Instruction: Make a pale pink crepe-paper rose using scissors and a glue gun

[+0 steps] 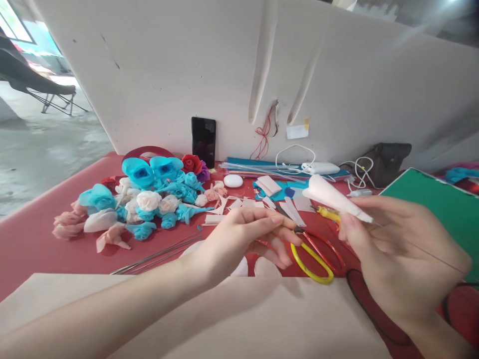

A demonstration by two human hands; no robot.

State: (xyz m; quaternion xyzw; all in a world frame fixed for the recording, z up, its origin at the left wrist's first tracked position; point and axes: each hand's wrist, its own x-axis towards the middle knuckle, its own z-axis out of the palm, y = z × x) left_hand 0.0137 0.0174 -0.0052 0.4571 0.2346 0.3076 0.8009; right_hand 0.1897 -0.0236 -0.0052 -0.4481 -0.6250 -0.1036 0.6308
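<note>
My right hand [400, 249] pinches a white paper flower bud [333, 197], cone-shaped and tilted, on a thin wire stem that runs back across the palm. My left hand [258, 234] hangs to the left of it, fingers loosely bent and apart, with nothing visible in them. Just beyond those fingertips lie scissors [312, 264] with one yellow and one red handle, their blades partly hidden by the hand. White petal-shaped pieces [267, 268] show below the left hand, partly covered.
Blue, white and pink paper flowers [149, 199] are heaped at left. Thin wires [157, 257] lie before them. Paper strips [294, 212] are scattered mid-table. A phone [204, 142] leans at the back near a white case [233, 180]. A green board [437, 224] stands at right.
</note>
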